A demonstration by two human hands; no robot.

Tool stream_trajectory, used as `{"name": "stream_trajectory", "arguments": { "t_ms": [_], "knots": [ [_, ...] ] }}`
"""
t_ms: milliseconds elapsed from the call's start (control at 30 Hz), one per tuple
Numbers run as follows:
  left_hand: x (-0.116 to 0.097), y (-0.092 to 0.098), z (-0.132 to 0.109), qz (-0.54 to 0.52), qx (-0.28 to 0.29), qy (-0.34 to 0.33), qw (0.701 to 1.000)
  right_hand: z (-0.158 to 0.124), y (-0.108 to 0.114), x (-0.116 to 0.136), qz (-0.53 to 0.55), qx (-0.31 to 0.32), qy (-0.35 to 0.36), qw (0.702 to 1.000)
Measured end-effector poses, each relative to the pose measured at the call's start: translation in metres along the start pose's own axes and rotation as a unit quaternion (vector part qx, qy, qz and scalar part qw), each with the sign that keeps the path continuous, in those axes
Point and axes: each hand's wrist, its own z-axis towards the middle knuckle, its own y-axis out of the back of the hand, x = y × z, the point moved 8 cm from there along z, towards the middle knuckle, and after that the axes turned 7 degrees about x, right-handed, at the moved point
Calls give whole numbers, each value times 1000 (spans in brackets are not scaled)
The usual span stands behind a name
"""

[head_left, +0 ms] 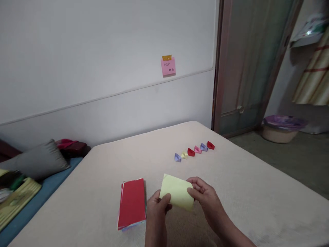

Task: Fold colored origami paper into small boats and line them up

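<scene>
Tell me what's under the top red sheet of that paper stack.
Beneath the top sheet of the rectangular red paper stack, thin edges of white and pale blue sheets show, resting on the cream padded surface. Their faces are covered, so their full colours cannot be seen.

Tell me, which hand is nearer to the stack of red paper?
Left. The left hand is just to the right of the stack of red paper. The right hand is farther right, at the far side of the yellow paper.
</scene>
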Motion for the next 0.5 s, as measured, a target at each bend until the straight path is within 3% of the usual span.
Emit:
{"name": "stream_trajectory", "arguments": {
  "t_ms": [167,500],
  "knots": [
    [16,-23,-13,-191,11,52,980,-7,-4,5,25,-32,13,999],
    [24,-31,-15,-211,-3,34,977,-10,-9,3,128,-54,20,990]
  ]
}}
